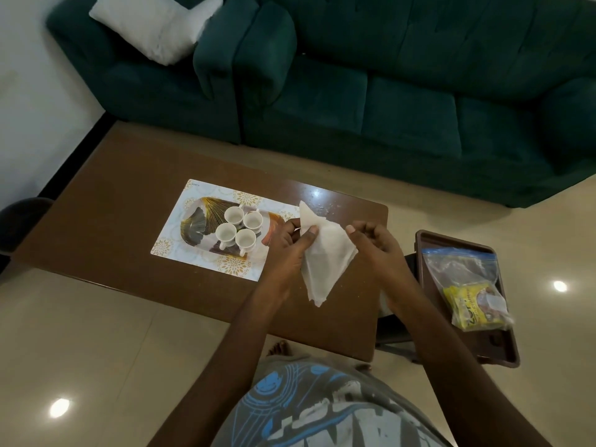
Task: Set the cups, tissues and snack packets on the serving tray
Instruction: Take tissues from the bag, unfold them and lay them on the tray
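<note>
Several white cups (239,228) stand bunched together on the patterned serving tray (193,225), which rests on a placemat (167,243). I hold a white tissue (325,253) folded into a triangle above the table, just right of the tray. My left hand (295,241) pinches its upper left edge with the thumb on top. My right hand (371,241) holds its upper right edge with curled fingers. A clear zip bag (461,272) with a yellow snack packet (471,306) lies on a brown tray at the right.
The brown wooden table (113,204) carries the placemat. A dark brown tray (503,353) sits on a stool to the table's right. A green sofa (387,91) with a white cushion (154,24) stands beyond the table. My bare foot (280,348) is by the near edge.
</note>
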